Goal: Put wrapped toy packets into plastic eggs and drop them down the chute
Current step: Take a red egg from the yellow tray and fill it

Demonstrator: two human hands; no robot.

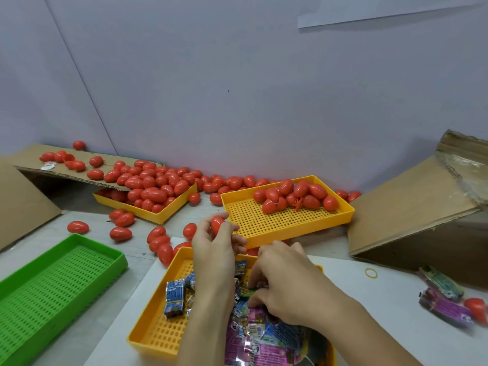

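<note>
Green tray [52,281] lies near left. Far left, red eggs [148,180] spill off a cardboard flap [29,159] into a yellow tray [158,217]. Nearer, the left hand [214,249] grips one red egg [217,225] in curled fingers above the near yellow tray [155,336] of wrapped packets [174,297]. Just right, the right hand [285,281] reaches into the packets with fingers curled; whether it pinches one I cannot tell. A far yellow tray [264,228] holds more eggs, with a cardboard chute [412,202] to its right.
</note>
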